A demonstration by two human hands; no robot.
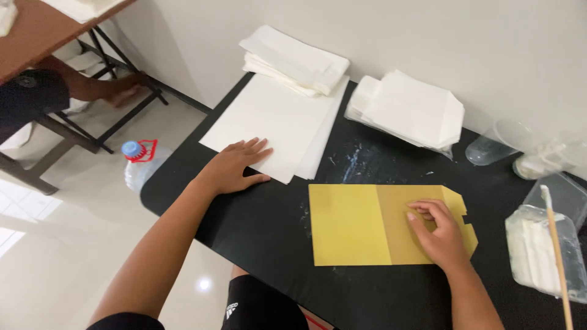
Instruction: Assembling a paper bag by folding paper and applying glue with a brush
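A yellow card template (pixel 348 225) lies flat on the black table (pixel 269 238), folded so a darker flap covers its right part. My right hand (pixel 439 235) presses on that flap with curled fingers. My left hand (pixel 233 165) rests flat, fingers spread, on the near corner of a stack of large white paper sheets (pixel 275 119). Neither hand grips anything.
Folded white paper bags are piled at the back (pixel 296 61) and back right (pixel 411 110). A clear tub of white glue (pixel 538 253) with a wooden stick (pixel 557 256) stands at the right, beside clear plastic cups (pixel 489 146). A water bottle (pixel 139 162) stands on the floor at left. Another person's leg (pixel 101 85) shows under a wooden desk.
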